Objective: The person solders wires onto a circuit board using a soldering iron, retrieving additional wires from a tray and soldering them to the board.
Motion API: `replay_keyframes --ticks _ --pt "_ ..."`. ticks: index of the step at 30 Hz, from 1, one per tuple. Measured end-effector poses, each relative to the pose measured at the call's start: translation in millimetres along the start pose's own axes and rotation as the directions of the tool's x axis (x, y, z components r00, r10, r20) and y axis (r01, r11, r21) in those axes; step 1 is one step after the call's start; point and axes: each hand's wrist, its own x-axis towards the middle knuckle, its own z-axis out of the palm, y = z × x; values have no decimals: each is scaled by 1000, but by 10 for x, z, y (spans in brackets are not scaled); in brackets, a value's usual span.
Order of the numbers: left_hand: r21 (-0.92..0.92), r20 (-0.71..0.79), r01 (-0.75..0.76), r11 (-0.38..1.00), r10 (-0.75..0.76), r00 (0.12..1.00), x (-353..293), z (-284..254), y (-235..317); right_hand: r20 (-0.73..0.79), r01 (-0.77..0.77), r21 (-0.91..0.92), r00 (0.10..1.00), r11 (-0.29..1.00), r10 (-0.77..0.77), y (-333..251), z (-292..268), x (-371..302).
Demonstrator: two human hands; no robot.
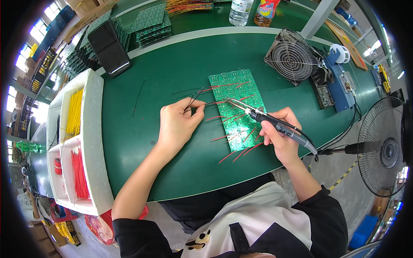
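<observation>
Green bench [172, 77] — left hand [178, 122] pinching wires [195, 95], right hand [279, 133] gripping soldering iron [275, 124].

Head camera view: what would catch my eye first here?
First, the green circuit board bristling with red wires, mid-table. The right hand holds a soldering iron whose tip is over it, while the left hand pinches thin dark wires beside it. Left, a white tray holds yellow and red wires.
</observation>
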Motion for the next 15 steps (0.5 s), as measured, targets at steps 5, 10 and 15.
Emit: replay_keyframes --ticks 5,10,15 --pt "-6 -8 -7 1000 7 1000 -7 -1 1 19 -3 -27 1000 1000 3 -6 -8 -6" --pt "19 -8 -21 1000 21 1000 -8 -4 9 -1 18 12 1000 1000 -18 8 -5 -8" --pt "31 -11 -17 999 17 1000 1 6 30 -45 54 30 998 998 -52 -24 -30 -21"
